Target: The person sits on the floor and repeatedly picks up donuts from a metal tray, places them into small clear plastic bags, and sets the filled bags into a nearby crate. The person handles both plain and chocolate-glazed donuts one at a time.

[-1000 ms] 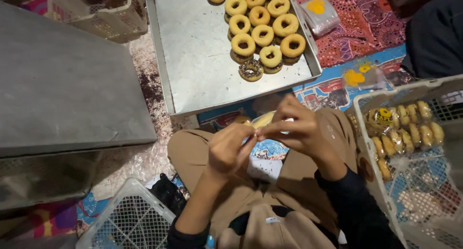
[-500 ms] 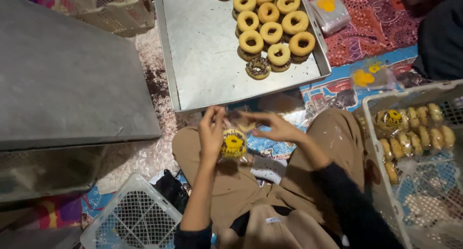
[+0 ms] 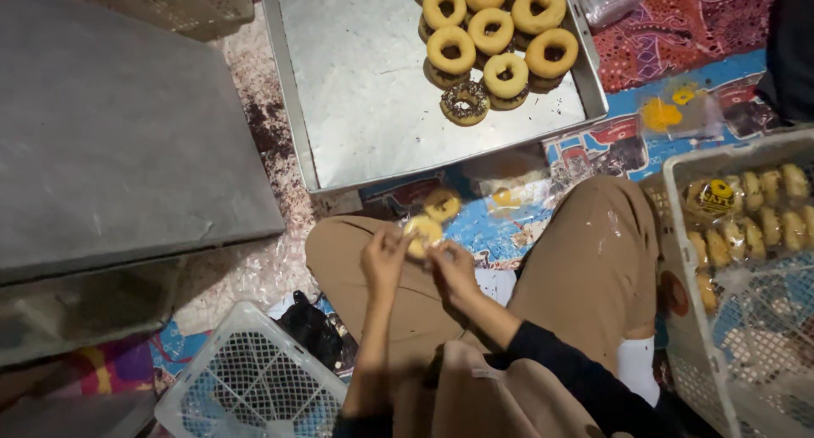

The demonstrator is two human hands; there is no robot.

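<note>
Over the lap, the left hand (image 3: 383,258) and right hand (image 3: 454,271) pinch fingers onto a yellow-glazed doughnut in clear wrap (image 3: 421,234), seemingly mid-packaging, just below the metal tray (image 3: 356,107) of doughnuts (image 3: 496,31); sealing likely needs a steady two-handed grip.

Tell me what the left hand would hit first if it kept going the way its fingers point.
The left hand points up and slightly right. Past the doughnut it already holds, it would likely meet another wrapped doughnut on the mat, then the metal tray; depth is uncertain.
</note>
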